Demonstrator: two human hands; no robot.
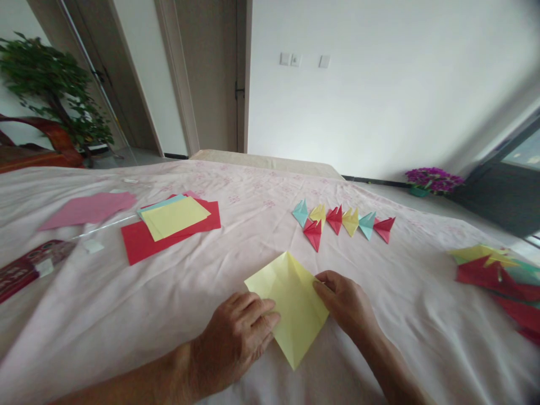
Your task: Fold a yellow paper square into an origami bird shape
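A square of yellow paper (297, 315) lies on the pink cloth with one corner toward me, faint creases running across it. My left hand (236, 334) rests on its left side, fingers closed over the edge and the thumb hidden. At the right edge, my right hand (343, 298) pinches the paper between thumb and fingers. Beyond the sheet stand several small folded paper pieces in red, such as a red one (313, 233), a yellow one (350, 221) and a light blue one (367, 225), set close together in a row.
Yellow sheets (175, 216) lie over red paper (135, 242) at the left, with pink paper (90, 208) farther left. A dark red packet (25, 267) is at the left edge. Larger folded red and yellow pieces (481, 273) sit at the far right. The cloth (236, 197) is wrinkled.
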